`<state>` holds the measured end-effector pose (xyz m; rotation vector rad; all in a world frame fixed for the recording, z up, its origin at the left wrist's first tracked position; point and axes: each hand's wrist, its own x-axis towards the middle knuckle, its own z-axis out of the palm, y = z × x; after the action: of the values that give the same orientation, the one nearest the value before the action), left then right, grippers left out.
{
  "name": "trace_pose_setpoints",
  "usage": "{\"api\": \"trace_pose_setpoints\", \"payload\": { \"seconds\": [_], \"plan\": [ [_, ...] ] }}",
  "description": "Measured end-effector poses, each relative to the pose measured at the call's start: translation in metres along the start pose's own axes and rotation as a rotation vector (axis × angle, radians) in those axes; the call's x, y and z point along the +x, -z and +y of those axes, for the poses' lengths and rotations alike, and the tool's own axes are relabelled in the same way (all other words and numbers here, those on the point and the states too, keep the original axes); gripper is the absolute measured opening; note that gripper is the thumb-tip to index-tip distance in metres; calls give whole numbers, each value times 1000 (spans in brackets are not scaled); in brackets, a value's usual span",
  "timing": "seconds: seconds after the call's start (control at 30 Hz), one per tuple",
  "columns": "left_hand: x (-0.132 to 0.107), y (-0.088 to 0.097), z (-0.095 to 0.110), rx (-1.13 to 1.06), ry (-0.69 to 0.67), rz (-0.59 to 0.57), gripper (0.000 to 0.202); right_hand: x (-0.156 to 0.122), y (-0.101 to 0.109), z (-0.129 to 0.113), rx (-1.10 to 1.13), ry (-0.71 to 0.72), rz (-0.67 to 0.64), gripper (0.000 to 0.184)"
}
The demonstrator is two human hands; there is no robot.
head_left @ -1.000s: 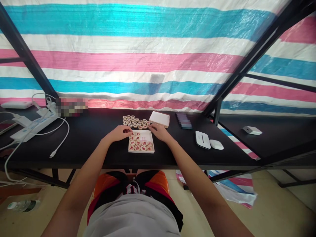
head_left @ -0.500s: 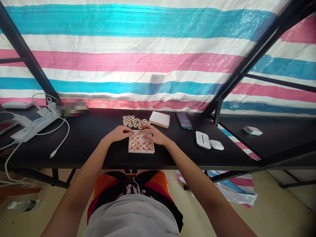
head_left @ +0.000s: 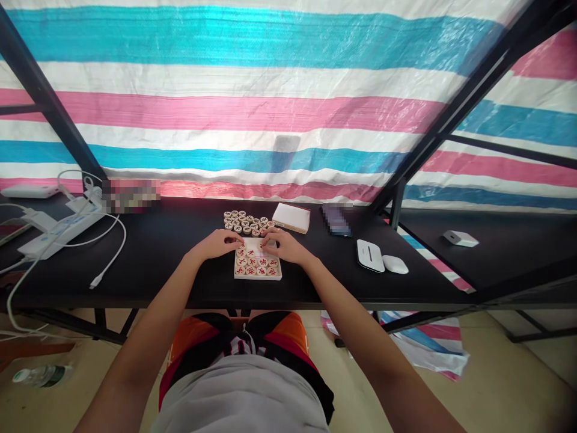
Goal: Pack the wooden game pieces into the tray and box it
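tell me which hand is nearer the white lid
Right. The right hand sits just in front of the white lid; the left hand rests at the tray, farther off.

At the tray [head_left: 258,278] (red-marked discs [head_left: 256,263] inside): left hand [head_left: 220,243], right hand [head_left: 282,246]

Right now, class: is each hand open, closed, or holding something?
Left hand: fingertips down at the far left corner of the box; grip cannot be told.
Right hand: fingertips on chess pieces at its far right; grip cannot be told.
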<state>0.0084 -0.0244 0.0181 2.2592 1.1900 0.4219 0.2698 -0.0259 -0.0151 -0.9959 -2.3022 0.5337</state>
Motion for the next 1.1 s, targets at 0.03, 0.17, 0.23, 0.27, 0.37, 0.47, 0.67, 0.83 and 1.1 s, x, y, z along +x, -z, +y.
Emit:
{"api": "trace_pose_setpoints", "payload": {
  "seconds": [0.03,0.17,0.23,0.27,0.37,0.47,0.67,0.83,1.1],
  "plan": [
    [0,0,0,-1,1,-1,39,0,0,0,9,3,-12,11],
    [0,0,0,-2,5,-3,40,-1,0,-2,9,13,-25,14],
    [0,0,-1,0,4,0,39,-2,0,-2,-13,17,12,14],
    [0,-1,-1,1,3,3,39,-2,-1,-3,-24,23,28,13],
    [1,-1,-2,1,2,11,39,-1,0,-8,-50,51,31,13],
    [1,0,-2,2,5,9,40,1,1,-14,-93,86,22,12],
    [0,0,0,-5,-7,14,39,2,3,-17,-118,73,-38,9],
    [1,-1,-2,-8,4,8,42,1,2,-15,-141,83,-48,9],
    [2,-1,-3,8,-5,12,37,0,5,-16,-76,65,113,9]
  ]
}}
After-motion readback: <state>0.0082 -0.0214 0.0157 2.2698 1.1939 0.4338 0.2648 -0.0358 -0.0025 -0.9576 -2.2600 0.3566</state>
